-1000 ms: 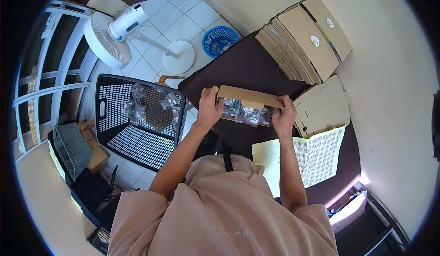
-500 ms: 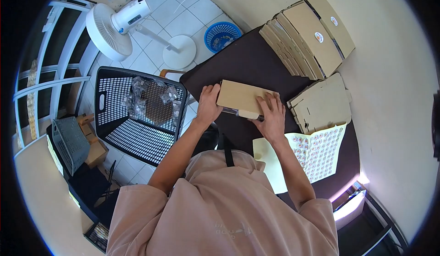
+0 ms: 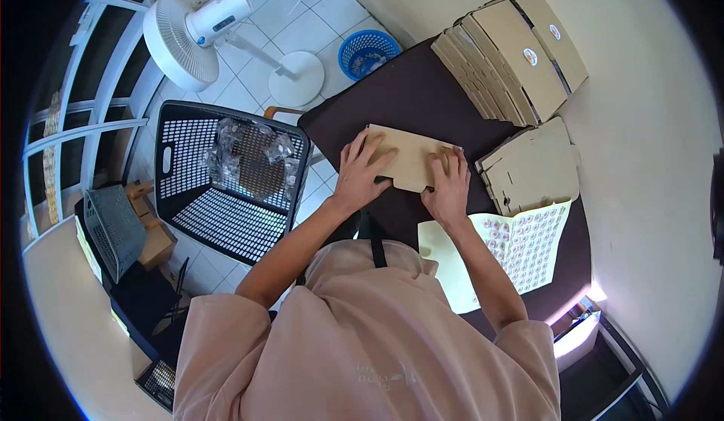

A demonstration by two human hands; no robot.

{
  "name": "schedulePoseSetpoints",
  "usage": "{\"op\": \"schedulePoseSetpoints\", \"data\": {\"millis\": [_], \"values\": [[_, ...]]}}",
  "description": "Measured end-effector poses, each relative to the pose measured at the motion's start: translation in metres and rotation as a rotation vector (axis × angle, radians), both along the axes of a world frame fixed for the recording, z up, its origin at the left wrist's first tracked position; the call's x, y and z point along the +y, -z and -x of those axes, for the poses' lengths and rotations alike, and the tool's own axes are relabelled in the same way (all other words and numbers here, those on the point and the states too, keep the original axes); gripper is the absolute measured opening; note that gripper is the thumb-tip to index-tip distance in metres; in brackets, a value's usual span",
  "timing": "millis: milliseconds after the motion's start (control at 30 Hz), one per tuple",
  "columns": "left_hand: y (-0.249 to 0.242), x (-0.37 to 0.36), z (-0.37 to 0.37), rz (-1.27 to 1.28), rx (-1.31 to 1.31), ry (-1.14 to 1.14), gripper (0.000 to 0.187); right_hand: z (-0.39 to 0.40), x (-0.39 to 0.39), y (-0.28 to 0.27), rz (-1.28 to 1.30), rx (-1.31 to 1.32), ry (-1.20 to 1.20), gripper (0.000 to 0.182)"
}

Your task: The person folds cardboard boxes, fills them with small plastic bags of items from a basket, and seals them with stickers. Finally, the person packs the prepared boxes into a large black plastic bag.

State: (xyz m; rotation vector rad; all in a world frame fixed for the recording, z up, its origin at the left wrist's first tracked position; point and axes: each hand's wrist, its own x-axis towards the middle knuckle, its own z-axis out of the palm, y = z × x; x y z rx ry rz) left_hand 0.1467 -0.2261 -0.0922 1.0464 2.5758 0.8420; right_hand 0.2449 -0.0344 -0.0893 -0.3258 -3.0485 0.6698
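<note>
A small brown cardboard box (image 3: pixel 408 154) lies on the dark table in front of me, its lid down and a tab along the near edge. My left hand (image 3: pixel 362 172) grips the left end, fingers across the lid and thumb at the near side. At the right end, my right hand (image 3: pixel 446 187) has its fingers bent over the top and its thumb by the front edge. To the right rest flat unfolded cardboard pieces (image 3: pixel 532 168). Closer to me is a sheet of round stickers (image 3: pixel 520 251), partly under my right forearm.
Several boxes with round stickers (image 3: pixel 520 55) are stacked at the table's far right, by the wall. Left of the table stands a black plastic crate (image 3: pixel 215 229) holding clear plastic packets. Beyond are a white fan (image 3: pixel 179 44) and a blue basket (image 3: pixel 368 53) on the tiled floor.
My left hand has shifted from the box's left edge onto its lid. The dark gap along the near edge no longer shows. My right hand stays at the right end.
</note>
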Motion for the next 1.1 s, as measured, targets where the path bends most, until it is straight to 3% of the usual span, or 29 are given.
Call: {"op": "schedulePoseSetpoints", "data": {"millis": [167, 267, 667, 1100], "values": [[0.012, -0.004, 0.003, -0.083, -0.006, 0.070, 0.067, 0.000, 0.006, -0.014, 0.094, -0.064, -0.170, 0.062], [0.015, -0.002, 0.013, -0.084, -0.017, 0.094, 0.067, 0.005, 0.011, -0.014, 0.192, -0.017, -0.177, 0.055], [0.008, -0.007, 0.009, -0.099, -0.060, 0.155, 0.052, 0.001, 0.000, 0.003, 0.158, 0.061, -0.129, 0.039], [0.010, -0.011, 0.009, -0.110, -0.054, 0.189, 0.039, -0.002, -0.005, 0.011, 0.129, 0.105, -0.132, 0.035]]}}
